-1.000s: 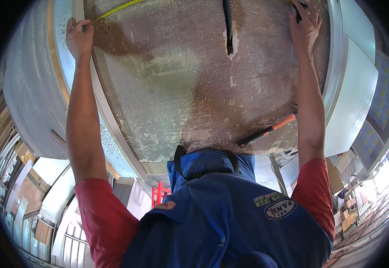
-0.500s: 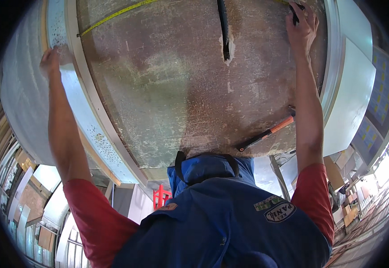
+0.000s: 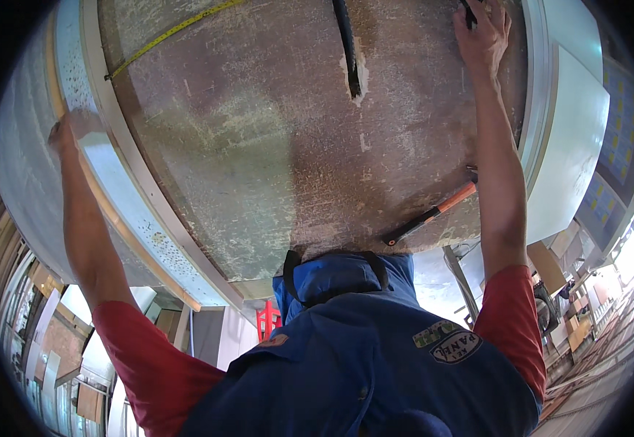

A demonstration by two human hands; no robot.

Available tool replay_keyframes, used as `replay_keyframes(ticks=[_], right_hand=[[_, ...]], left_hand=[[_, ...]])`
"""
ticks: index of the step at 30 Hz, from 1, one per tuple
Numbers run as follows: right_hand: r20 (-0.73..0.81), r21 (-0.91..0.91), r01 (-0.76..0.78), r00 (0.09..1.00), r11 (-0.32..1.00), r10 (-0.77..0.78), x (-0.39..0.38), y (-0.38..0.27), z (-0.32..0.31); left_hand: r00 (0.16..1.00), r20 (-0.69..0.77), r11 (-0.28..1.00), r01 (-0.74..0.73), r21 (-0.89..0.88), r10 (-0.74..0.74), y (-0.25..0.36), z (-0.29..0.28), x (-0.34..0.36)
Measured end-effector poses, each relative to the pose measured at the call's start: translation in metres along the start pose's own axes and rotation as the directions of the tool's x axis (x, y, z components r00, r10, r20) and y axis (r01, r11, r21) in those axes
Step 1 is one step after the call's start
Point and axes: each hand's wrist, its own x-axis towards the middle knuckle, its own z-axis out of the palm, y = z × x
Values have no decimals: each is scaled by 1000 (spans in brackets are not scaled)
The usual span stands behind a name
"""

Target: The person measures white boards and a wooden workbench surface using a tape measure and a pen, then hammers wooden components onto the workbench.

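My left hand (image 3: 65, 133) is at the far left, by the wooden edge strip (image 3: 109, 207) along a pale blue, speckled panel (image 3: 126, 186). Its fingers are mostly turned out of sight. My right hand (image 3: 483, 38) is at the top right with its fingers curled round the black case of a tape measure (image 3: 468, 13), partly cut off by the top edge. The tape's yellow blade (image 3: 175, 30) crosses the upper left of the worn brown board (image 3: 237, 160) and leaves the view at the top.
A tool with an orange and black handle (image 3: 437, 211), perhaps a hammer, lies on the board, its head partly behind my right forearm. A dark slot (image 3: 347, 51) cuts into the board. White panels (image 3: 572, 138) stand at the right; a red stool-like frame (image 3: 267, 320) is below.
My left hand has moved toward me and outward along the strip. My right hand stays on the tape measure, slightly higher in view. The board has shifted slightly left in the picture.
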Motion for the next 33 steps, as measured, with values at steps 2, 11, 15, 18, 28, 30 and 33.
replay_keyframes(ticks=[2, 11, 15, 18, 28, 30, 33], right_hand=[[-38, 45, 28, 999, 999, -26, 2, -1, 3], [47, 48, -99, 994, 994, 97, -1, -7, 3], [30, 74, -103, 994, 992, 101, -1, -8, 6], [33, 15, -89, 996, 996, 88, -2, -4, 4], [-28, 80, -22, 999, 997, 25, -1, 2, 6], [-73, 112, -11, 997, 994, 19, 0, -1, 6], [-62, 117, 7, 998, 993, 0, 3, -13, 5]], left_hand=[[999, -26, 998, -31, 61, 32, 11, -21, 3], [975, -78, 955, -187, 230, 210, 3, -25, 6], [965, -146, 963, -186, 193, 216, -5, -32, 22], [961, -98, 945, -230, 231, 258, -13, -12, 19], [944, -96, 892, -262, 369, 317, -12, 1, 18], [959, -98, 928, -228, 296, 267, 0, -24, 18], [987, 5, 983, -157, -94, 158, 12, -75, 0]])
